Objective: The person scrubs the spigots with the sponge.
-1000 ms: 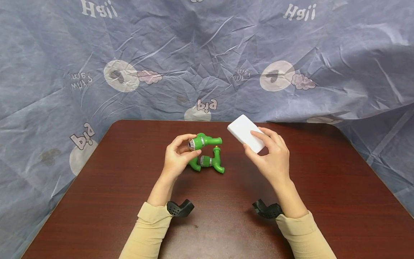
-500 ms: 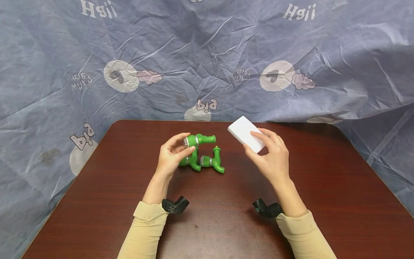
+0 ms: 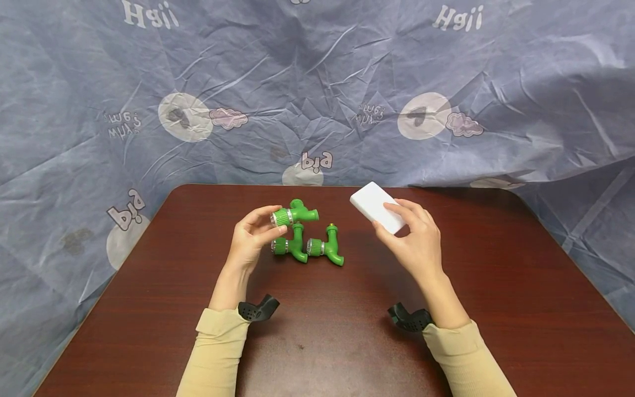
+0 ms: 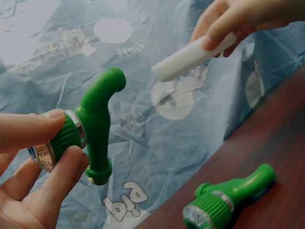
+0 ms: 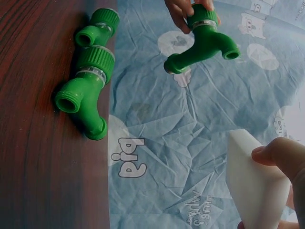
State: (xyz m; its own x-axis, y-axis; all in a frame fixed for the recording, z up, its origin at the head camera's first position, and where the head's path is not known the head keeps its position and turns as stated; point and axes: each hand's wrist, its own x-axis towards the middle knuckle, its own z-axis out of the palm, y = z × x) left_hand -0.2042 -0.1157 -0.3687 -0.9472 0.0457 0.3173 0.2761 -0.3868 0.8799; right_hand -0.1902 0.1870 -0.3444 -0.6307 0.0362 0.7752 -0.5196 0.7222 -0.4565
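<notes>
My left hand (image 3: 249, 237) pinches a green plastic tap (image 3: 300, 214) by its ribbed knob, held above the table. In the left wrist view, thumb and fingers grip the knob of that tap (image 4: 97, 119), its spout pointing up. My right hand (image 3: 418, 234) holds a white rectangular block (image 3: 377, 207), tilted in the air; the right wrist view shows the thumb on a face of the block (image 5: 252, 176). Below the raised tap, two more green taps lie side by side on the table: a left one (image 3: 297, 242) and a right one (image 3: 332, 246).
The dark reddish-brown table (image 3: 317, 353) spreads under both hands. Behind it hangs a wrinkled blue-grey printed cloth (image 3: 307, 71). Black wrist mounts sit on both forearms, the left one (image 3: 259, 309) and the right one (image 3: 409, 318).
My left hand has moved left with the tap, which has turned so its inlet end shows, uncovering the left tap on the table. The right hand with the white block has barely shifted.
</notes>
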